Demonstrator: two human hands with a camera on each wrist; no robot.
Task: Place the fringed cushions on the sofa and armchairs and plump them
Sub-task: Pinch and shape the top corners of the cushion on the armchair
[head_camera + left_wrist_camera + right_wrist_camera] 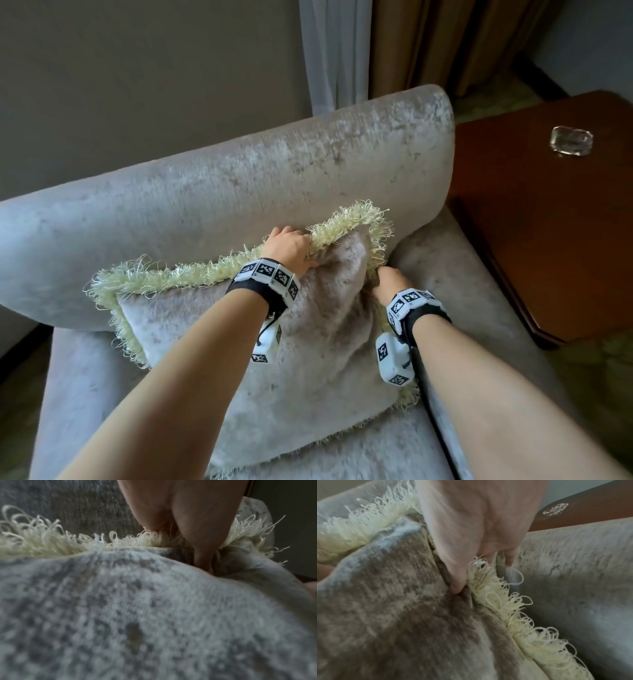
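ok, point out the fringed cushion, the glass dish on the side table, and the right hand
fringed cushion [308,370], head view, on its velvet front face.
glass dish [571,140], head view, on its middle.
right hand [390,282], head view, on the back of the hand gripping the cushion's right edge.

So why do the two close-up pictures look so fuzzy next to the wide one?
Head view: mostly sharp, the cushion and its fringe crisp, only the armchair back slightly smeared. Left wrist view: the cushion fabric right at the lens is out of focus; the left hand is soft too. Right wrist view: dim and blurred, the right hand pale and smeared.
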